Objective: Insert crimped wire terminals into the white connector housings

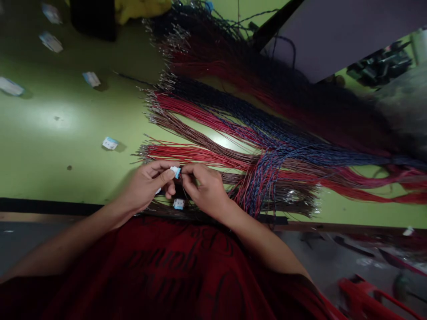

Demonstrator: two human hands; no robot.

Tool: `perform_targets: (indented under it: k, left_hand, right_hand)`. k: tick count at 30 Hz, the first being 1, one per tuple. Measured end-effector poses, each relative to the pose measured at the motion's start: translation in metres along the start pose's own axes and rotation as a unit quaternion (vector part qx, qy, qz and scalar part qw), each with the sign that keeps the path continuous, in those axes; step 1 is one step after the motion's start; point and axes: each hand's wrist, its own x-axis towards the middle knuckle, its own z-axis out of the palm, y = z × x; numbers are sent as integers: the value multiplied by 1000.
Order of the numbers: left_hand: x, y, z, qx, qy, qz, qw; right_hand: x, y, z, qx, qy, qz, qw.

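Note:
My left hand [150, 184] pinches a small white and blue plastic connector [175, 171] between thumb and fingers, just above the near edge of the green table [50, 133]. My right hand [205, 186] meets it from the right, fingers pinched on a thin wire end at the connector; the wire itself is too fine to make out. A second white connector [178, 204] lies on the table just below my hands. Bundles of red wires [187, 153] lie directly behind my hands.
Large fanned bundles of red, blue, brown and black wires [267, 133] cover the table's middle and right. Several loose white connectors [110, 143] are scattered over the left part. A dark box [93, 18] and yellow cloth [140, 9] sit at the far edge. Red plastic furniture [367, 298] stands lower right.

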Motion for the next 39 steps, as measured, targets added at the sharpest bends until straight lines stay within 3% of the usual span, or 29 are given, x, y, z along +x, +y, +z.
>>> perform_targets:
  k: [6,12,16,19,22,25,29,33,36,38,39]
  left_hand:
    - [-2,-1,2,-2,15,15,1000]
    - [-10,19,12,31,12,8,999]
    - [0,27,18,21,0,8,1000]
    - [13,25,18,-5,2,11,1000]
    - [21,20,15,-22,20,9,1000]
    - [22,19,10,-30,25,3,999]
    - [20,19,9,-35,16,-4,999]
    - [22,17,10,-46,21,-3,999]
    - [23,16,11,-41,15,-6,999]
    - [22,16,10,-30,8,1,1000]
    - [22,15,10,-23,7,8,1000]
  right_hand:
    - [0,-1,-3,47,1,33,998]
    - [19,1,-29,76,-18,69,995]
    - [56,41,-43,-104,102,40,989]
    - [78,78,-41,-229,74,50,969]
    - [84,97,-36,-269,38,48,961]
    - [79,97,-40,-264,71,29,962]
    - [67,86,-61,-167,131,40,977]
    - [55,59,-77,-76,179,57,979]
    - [48,21,-71,-2,116,28,993]
    - [45,-2,-58,109,-33,10,993]
    - [45,-9,-51,174,-101,17,979]
